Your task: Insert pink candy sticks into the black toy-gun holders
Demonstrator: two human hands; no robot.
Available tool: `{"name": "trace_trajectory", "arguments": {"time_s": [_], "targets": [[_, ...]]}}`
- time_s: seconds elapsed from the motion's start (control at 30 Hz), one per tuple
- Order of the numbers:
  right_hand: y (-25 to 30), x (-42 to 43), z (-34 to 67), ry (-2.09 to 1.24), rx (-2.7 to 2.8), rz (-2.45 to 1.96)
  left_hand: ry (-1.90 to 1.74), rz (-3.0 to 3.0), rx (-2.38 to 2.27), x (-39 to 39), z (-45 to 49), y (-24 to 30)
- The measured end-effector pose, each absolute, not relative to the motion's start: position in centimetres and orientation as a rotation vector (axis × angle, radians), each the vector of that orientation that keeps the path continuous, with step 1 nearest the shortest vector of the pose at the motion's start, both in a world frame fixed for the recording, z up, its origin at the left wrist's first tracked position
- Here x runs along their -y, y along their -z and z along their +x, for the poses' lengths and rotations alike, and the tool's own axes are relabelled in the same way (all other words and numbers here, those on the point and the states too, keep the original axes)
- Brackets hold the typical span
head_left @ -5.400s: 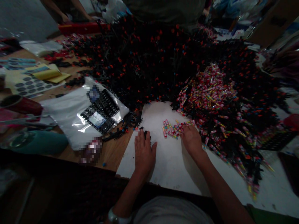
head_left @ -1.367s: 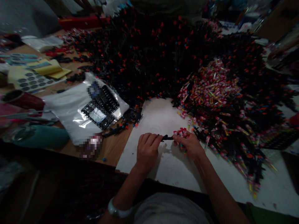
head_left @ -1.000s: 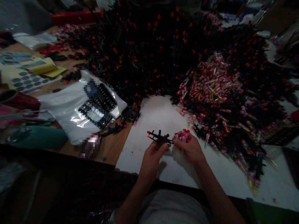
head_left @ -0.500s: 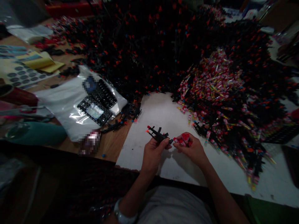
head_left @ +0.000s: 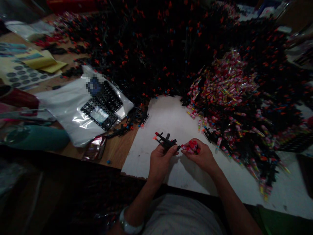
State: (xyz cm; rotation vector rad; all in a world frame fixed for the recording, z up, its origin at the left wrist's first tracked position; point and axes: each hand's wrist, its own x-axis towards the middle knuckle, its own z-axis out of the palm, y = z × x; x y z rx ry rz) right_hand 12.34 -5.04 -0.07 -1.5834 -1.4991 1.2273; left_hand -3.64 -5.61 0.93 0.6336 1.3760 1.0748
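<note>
Left hand (head_left: pixel 160 160) pinches black frame (head_left: pixel 165 141) above white board (head_left: pixel 168 117); right hand (head_left: pixel 201 156) clutches candies (head_left: pixel 192 147), one at frame end. Step: loading. Next: steady alignment.

1. A single view, from a camera worn on the person's head, faces forward and steeply down at the worktop (head_left: pixel 114 153).
2. It sits close: the left hand (head_left: pixel 160 160) and right hand (head_left: pixel 201 156) fill the lower centre.
3. The far edge takes in the big black pile (head_left: pixel 156 45).
</note>
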Motion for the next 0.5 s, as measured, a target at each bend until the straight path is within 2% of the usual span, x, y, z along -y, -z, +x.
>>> {"name": "trace_trajectory", "arguments": {"time_s": [0.2,0.33,0.5], "targets": [[0.0,5.0,11.9,-1.256,1.513,-1.55,-1.113,0.647,-1.372,5.9,-3.8,-0.7],[-0.4,4.7,11.6,-1.46,1.362,-1.487,-1.161,0.668,-1.337,6.1,-4.3,-0.1],[0.3,6.0,9.8,-1.388,1.578,-1.489,-1.202,0.705,-1.388,6.1,-3.8,-0.2]]}}
